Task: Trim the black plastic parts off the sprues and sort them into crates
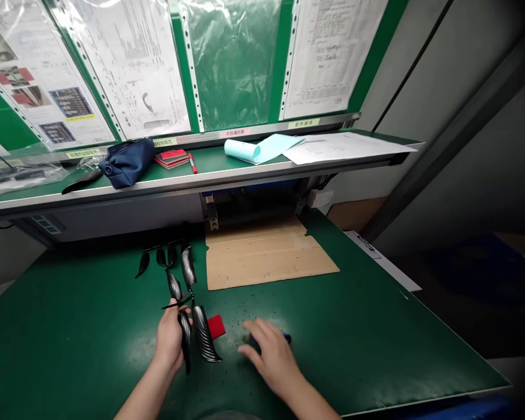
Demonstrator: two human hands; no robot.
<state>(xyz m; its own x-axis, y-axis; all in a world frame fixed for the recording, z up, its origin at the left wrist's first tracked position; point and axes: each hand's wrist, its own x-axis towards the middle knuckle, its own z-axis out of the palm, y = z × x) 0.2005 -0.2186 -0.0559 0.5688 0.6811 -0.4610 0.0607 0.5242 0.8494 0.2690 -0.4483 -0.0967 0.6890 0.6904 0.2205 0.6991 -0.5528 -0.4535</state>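
Observation:
My left hand (170, 339) is closed round a long, curved black glossy part (185, 341) near the front of the green mat (70, 326). Right beside it lies a second curved black part (205, 341), partly over a small red piece (216, 325). My right hand (269, 353) rests palm down on the mat with fingers bent over a small blue object (286, 337), of which only the tip shows. Several more black curved parts (175, 271) lie in a loose row farther back on the mat.
A brown cardboard sheet (265, 254) lies at the mat's back centre. The shelf (210, 175) above carries a dark blue pouch (128, 161), red booklets (171, 157), a pale blue roll (249, 149) and papers (341, 147). Document sleeves hang on the green board. The bench ends at right.

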